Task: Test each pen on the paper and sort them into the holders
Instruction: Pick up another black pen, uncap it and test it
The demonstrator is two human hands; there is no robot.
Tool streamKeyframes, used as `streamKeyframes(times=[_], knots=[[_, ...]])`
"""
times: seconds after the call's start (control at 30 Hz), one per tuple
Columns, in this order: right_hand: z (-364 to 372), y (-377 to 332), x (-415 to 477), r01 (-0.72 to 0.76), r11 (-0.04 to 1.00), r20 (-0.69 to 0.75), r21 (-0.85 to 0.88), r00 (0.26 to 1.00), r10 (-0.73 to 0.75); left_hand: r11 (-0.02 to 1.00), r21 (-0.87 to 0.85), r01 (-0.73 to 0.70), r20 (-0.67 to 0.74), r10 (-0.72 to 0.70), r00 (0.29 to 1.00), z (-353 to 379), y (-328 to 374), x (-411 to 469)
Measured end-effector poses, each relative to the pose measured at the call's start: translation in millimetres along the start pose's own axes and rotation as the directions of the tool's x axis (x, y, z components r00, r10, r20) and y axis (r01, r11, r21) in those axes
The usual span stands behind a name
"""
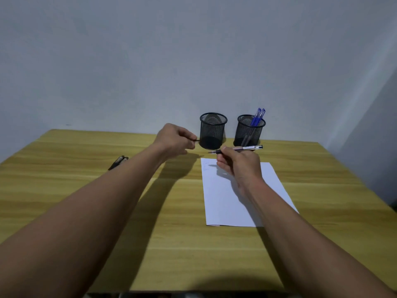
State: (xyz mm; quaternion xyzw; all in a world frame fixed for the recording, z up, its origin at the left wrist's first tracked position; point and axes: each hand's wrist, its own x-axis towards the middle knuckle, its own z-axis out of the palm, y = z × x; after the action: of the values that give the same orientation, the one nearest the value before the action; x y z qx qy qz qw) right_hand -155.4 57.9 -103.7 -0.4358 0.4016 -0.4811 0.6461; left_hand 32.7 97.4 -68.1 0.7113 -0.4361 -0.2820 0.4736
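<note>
The right hand [238, 166] hovers above the far end of the sheet of paper [238, 203], its fingers [223, 163] clamped on the dark grip section of an uncapped pen [240, 149] that lies level with its tip toward the left hand [175, 138]. That hand's fingers are pinched on a small dark piece, probably the cap, just beside the empty mesh holder [212, 131]. The pen looks light, stiff and smooth, so a hold low on the grip should steady it best; beyond the paper the other mesh holder [249, 132] has blue-capped pens [257, 117].
</note>
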Motion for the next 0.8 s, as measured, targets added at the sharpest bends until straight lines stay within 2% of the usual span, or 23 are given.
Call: streamKeyframes(times=[0.13, 0.33, 0.57, 0.7, 0.8], knots=[[-5.1, 14.0, 2.4, -0.017, 0.996, -0.030, -0.090, 0.999, 0.014, 0.967, 0.242, -0.080, -0.028, 0.089, 0.996, 23.6, -18.6, 15.4], [-10.1, 21.3, 5.8, -0.015, 0.991, -0.045, -0.136, 0.999, 0.009, 0.867, 0.499, -0.015, -0.109, 0.080, 0.991, 44.0, -38.4, 27.6], [-9.8, 22.5, 6.7, -0.002, 0.984, -0.033, -0.180, 0.999, -0.004, 0.870, 0.492, -0.035, -0.129, 0.113, 0.985, 35.1, -37.3, 13.3], [-7.7, 23.2, 4.2, 0.010, 0.979, -0.021, -0.205, 1.000, -0.014, 0.811, 0.553, -0.193, -0.039, 0.257, 0.966, 25.1, -45.1, -34.7], [-6.2, 24.0, 2.5, 0.023, 0.971, -0.009, -0.238, 1.000, -0.026, 0.767, 0.590, -0.254, 0.052, 0.278, 0.959, 26.6, -50.5, -64.7]])
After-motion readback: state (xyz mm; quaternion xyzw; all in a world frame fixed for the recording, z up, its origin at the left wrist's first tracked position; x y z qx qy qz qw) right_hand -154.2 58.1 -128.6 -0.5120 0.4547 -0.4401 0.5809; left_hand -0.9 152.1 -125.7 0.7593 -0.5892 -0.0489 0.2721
